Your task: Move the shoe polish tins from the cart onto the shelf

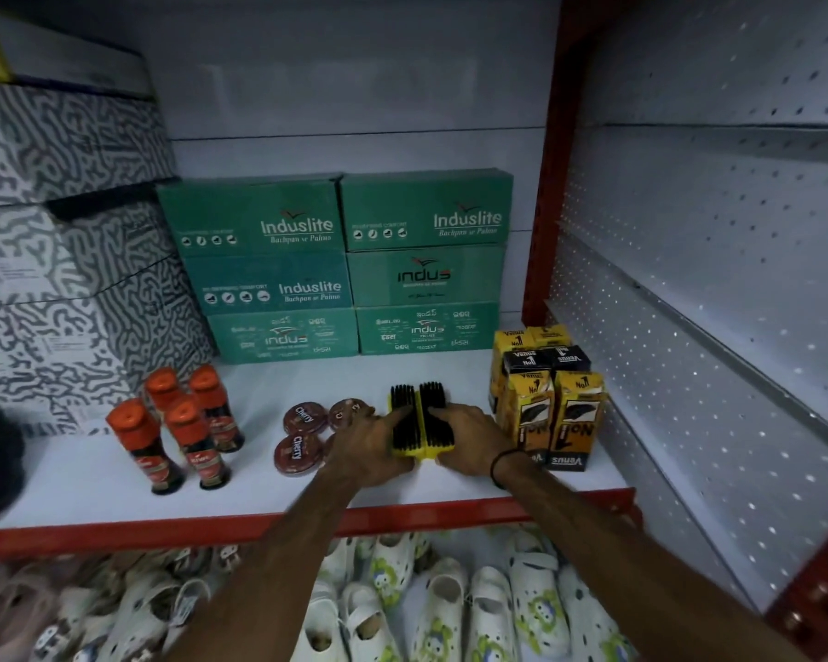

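Note:
Round brown Cherry shoe polish tins lie flat on the white shelf (92,489): one at the back left (305,416), one at the front (296,453), one at the back right (350,411), and another mostly hidden under my left hand. My left hand (371,446) grips the left yellow shoe brush (402,413), bristles up. My right hand (469,439) grips the right yellow shoe brush (432,408). The two brushes sit side by side, touching. The cart is out of view.
Orange-capped polish bottles (178,427) stand at the left. Yellow and black Venus boxes (546,398) stand right of the brushes. Green Induslite shoe boxes (335,269) are stacked behind. Patterned boxes (58,241) fill the far left. White clogs (431,609) lie below the red shelf edge (211,523).

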`<state>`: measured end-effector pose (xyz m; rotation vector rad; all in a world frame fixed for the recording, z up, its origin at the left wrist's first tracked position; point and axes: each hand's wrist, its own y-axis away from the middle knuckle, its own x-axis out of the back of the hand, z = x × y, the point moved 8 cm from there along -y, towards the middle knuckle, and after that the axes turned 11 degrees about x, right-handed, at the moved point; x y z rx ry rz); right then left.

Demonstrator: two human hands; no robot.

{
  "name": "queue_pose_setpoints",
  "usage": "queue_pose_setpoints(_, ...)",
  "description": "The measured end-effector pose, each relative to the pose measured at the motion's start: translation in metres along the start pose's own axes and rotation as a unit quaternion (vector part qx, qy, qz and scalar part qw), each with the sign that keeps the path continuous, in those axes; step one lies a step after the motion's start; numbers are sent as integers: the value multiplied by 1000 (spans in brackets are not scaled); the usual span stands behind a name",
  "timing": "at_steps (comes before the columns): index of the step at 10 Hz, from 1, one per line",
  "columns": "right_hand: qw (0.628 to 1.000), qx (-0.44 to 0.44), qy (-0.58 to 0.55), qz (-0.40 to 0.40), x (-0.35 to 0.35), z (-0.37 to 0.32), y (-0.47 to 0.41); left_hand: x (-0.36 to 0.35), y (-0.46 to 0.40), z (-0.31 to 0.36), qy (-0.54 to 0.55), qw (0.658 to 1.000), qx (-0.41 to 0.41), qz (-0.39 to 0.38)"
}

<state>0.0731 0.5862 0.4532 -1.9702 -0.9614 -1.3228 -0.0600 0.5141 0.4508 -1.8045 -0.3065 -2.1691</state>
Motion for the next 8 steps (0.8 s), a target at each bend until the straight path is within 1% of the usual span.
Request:
queue_pose_setpoints(5, 1000, 13, 0, 21, 5, -4, 3, -3, -5, 3, 13, 999, -19, 24)
queue_pose_setpoints(6, 1000, 16, -1, 24, 8, -8, 4, 1, 1, 5, 12, 999, -28, 17)
queue_pose_setpoints(7, 998, 32, -39, 40, 25, -17, 0, 16, 2, -4, 45, 999, -20, 13)
queue_pose_setpoints(8, 999, 19, -33, 15, 34, -21, -3, 30, 2, -24, 61, 998, 9, 33)
